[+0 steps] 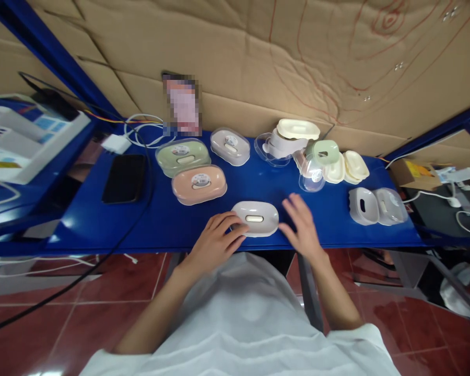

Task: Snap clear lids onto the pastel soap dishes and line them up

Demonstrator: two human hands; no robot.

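A pale oval dish (264,228) sits flat near the front edge of the blue table (258,180), right before the person in the light apron, with a cream strip (254,219) in the slot at its middle. The left hand (221,234) lies over the dish's left end, fingers on the rim; I can't tell whether it grips or merely rests there. The right hand (301,224) is free of any hold, fingers loosely spread just beside the other end; from here I can't make out whether its thumb touches the rim.

Behind the dish and to its left are three oval boxes with clear covers and round labels: a peach box (199,194), a green box (168,156) just beyond it, and a pale lilac box (241,151) farther back. Behind and to the right is a jumble of loose pieces, a cream tray (298,129) on top, a clear lid (311,183) and a small green piece (323,151) among them. Nearer the right end stands a pale shell (370,209) with a dark slot. At the far left lie a black phone (124,178) and a white charger (116,143). Brown cardboard (235,47) backs everything.
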